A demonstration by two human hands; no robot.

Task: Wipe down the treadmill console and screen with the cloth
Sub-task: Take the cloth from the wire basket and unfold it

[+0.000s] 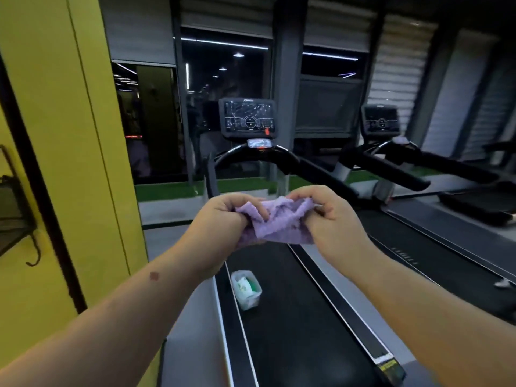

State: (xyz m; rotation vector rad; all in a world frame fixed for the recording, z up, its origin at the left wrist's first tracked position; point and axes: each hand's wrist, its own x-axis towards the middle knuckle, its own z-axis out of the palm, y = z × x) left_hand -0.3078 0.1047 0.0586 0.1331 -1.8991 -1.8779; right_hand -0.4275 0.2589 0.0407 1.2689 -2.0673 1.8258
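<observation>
A crumpled lilac cloth [282, 222] hangs between both my hands, in mid-air over the treadmill belt [293, 317]. My left hand [223, 219] grips its left side with curled fingers. My right hand [332, 216] pinches its right edge. The treadmill console [247, 118], a dark panel with a screen and a round control, stands well ahead of my hands, above the curved black handlebar [279, 156]. Neither hand touches the console.
A small translucent tub [246, 289] with a white and green item inside sits on the belt's left part. A yellow wall [64, 135] runs close on the left. A second treadmill [381, 121] stands to the right, with dark windows behind.
</observation>
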